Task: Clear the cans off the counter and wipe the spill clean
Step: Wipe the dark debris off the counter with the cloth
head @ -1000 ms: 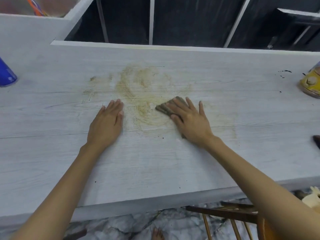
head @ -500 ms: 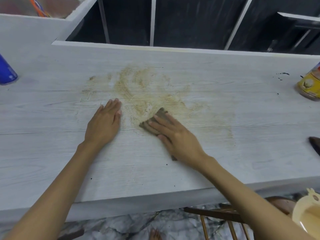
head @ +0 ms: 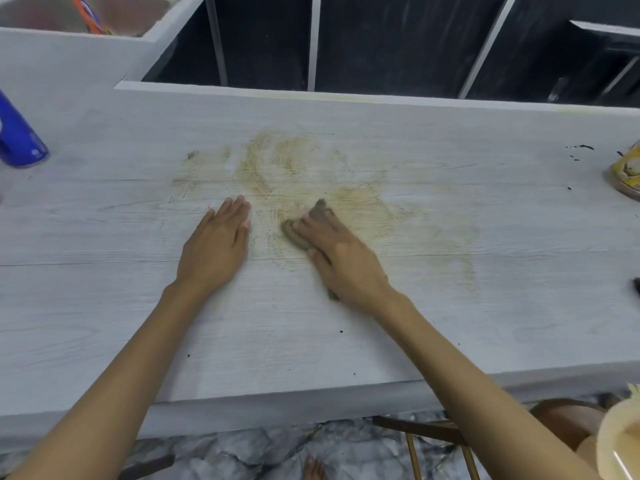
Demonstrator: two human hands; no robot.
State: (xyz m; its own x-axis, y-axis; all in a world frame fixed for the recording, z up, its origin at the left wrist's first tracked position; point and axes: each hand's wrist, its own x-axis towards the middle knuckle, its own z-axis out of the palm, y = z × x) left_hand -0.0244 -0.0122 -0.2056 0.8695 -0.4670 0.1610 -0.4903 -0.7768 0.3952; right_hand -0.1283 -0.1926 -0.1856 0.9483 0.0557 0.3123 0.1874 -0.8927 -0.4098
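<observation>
Two bare hands are resting on one pale wood-grain tabletop: one left hand lying flat, and one right hand pressing down on one brownish cloth. One yellowish spill is spreading across the middle of the tabletop. One blue can is sitting at the far left edge, and one yellow can is showing partly at the far right edge, making two cans in all. One wooden chair is showing below the tabletop's near edge. One bare foot is peeking in at the bottom.
</observation>
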